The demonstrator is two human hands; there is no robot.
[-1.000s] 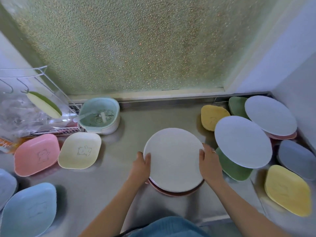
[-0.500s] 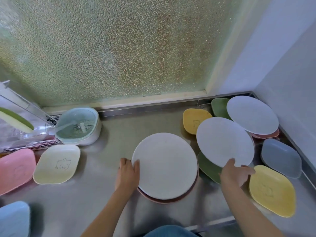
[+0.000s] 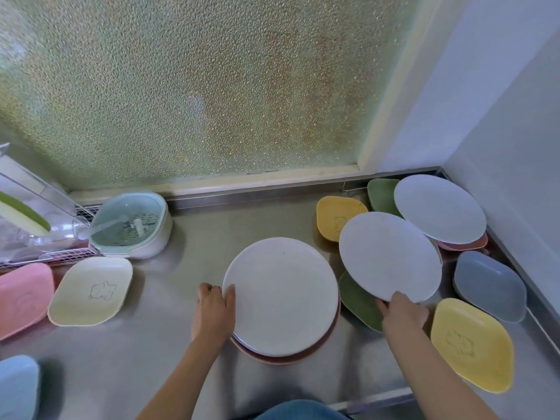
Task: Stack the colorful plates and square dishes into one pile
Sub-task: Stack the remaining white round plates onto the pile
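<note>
- Blue cloth (image 3: 300, 410) shows at the bottom edge, with both forearms reaching out over the steel desk (image 3: 169, 344).
- A blue dish (image 3: 16, 386) sits at the near left corner, partly cut off by the frame.
- A yellow dish (image 3: 471, 344) with a faint animal drawing lies near right, just beside the right hand.
- The left hand (image 3: 213, 310) holds the left rim of the pile (image 3: 280, 295) — thumb on top of the white plate, fingers (image 3: 207, 291) curled over the edge. The pile stands mid-desk, a white plate over a pinkish-brown one.
- The right hand (image 3: 403, 312) grips the near edge of a second white plate (image 3: 389, 256), fingers tucked under it; this plate tilts over a green dish (image 3: 359, 301), just right of the pile.
- A pink dish (image 3: 22, 298) and a cream dish (image 3: 91, 291) lie side by side on the left.
- A grey dish (image 3: 489, 286) sits right, near the wall.
- Farther back — a small yellow dish (image 3: 336, 218), another green dish (image 3: 381, 195), and a third white plate (image 3: 439, 207) resting on a pink plate (image 3: 466, 245).
- A mint strainer tub (image 3: 133, 224) with a clear lid stands back left beside a wire rack (image 3: 33, 228).
- Pebbled glass (image 3: 197, 86) fills the far side.
</note>
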